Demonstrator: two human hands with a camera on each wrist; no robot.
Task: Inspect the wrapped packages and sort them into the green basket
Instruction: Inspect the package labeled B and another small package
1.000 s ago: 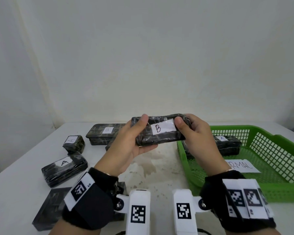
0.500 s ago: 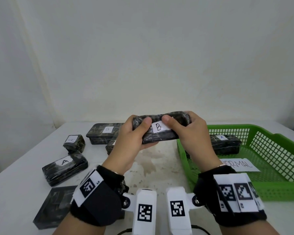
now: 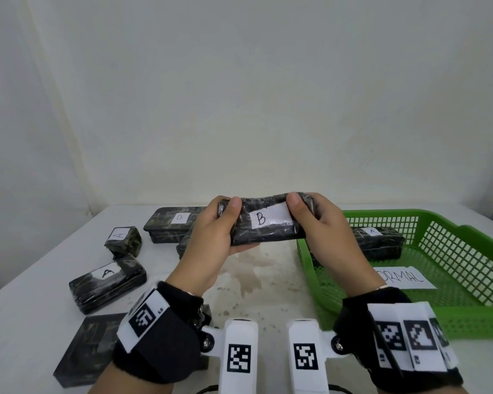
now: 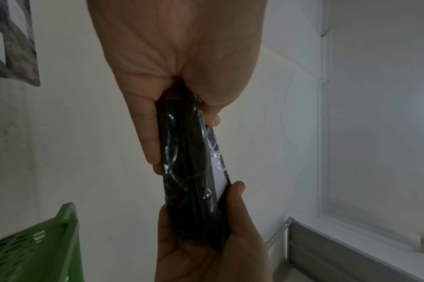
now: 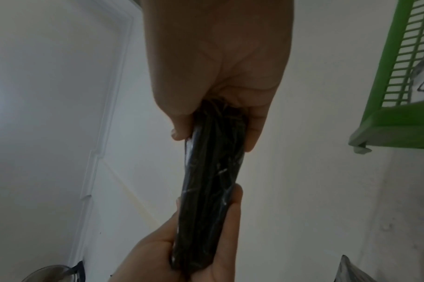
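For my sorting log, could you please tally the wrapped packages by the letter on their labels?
A: 3 – small package A, table package A, basket package A
B: 2 – held package B, table package B
No label showing: 2 – half-hidden package, flat package
Total: 7

The held package (image 3: 264, 223) is above the table (image 3: 26, 322), between the left hand (image 3: 211, 240) and right hand (image 3: 333, 237). The basket (image 3: 467, 317) stands to the right and contains one package (image 3: 382, 241). Five packages lie on the table to the left.
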